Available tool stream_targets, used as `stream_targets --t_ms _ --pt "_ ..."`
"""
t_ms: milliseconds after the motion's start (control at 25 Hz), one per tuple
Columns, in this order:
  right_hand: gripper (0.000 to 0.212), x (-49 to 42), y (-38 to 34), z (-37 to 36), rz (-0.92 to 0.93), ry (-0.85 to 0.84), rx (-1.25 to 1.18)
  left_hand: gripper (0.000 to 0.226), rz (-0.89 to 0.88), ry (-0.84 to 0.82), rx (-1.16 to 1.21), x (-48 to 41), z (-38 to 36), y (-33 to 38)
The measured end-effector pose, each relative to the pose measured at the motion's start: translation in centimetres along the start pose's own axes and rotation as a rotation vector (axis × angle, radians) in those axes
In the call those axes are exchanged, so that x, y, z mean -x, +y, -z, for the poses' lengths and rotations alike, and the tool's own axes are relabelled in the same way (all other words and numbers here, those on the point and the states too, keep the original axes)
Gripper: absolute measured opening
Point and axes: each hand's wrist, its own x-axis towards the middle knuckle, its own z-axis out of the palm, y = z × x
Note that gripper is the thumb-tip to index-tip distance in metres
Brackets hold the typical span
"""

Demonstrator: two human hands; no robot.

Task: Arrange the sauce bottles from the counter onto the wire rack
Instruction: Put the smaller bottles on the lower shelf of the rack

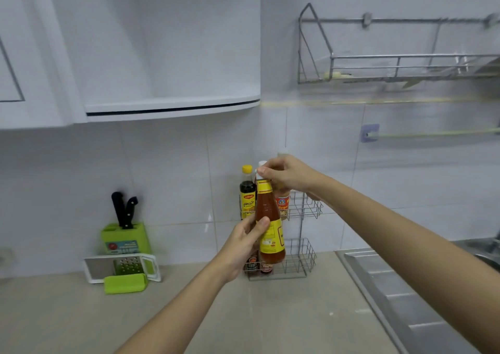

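Chili sauce bottle (269, 226) held upright in the air, in front of the two-tier wire rack (303, 234). Left hand (243, 248) wrapped round the lower label; right hand (286, 176) pinching the white cap, probably to steady the tall bottle for setting on a tier. Dark soy bottle (247, 195) already on upper tier; small bottles below. Beige counter (189, 324), white tiled wall, steel sink drainboard (400, 294) alongside, green knife block (125, 238) well apart.

Orange-red sauce bottle (268, 218), yellow label, white cap, upright in the air before the two-tier wire rack (303, 218), dark yellow-capped bottle (247, 194) on upper tier
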Motion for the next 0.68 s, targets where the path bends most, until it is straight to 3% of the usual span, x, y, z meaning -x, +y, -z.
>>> stream_targets --t_ms 240,440,560,680 --pt "0.04 -0.7 -0.6 1.2 -0.071 -0.122 0.035 0.049 0.047 -0.062 0.123 -0.6 1.3 -0.4" --pt "0.027 -1.9 -0.1 0.9 -0.187 -0.06 0.059 0.053 0.031 -0.022 -0.027 -1.3 1.8 -0.3" --pt "0.04 -2.6 0.6 -0.4 -0.211 0.081 0.325 0.051 -0.002 0.033 -0.084 -1.5 1.0 -1.3" --pt "0.049 -2.4 1.0 -0.1 -0.205 0.085 0.225 0.053 0.048 0.034 -0.041 -1.9 0.5 -1.6"
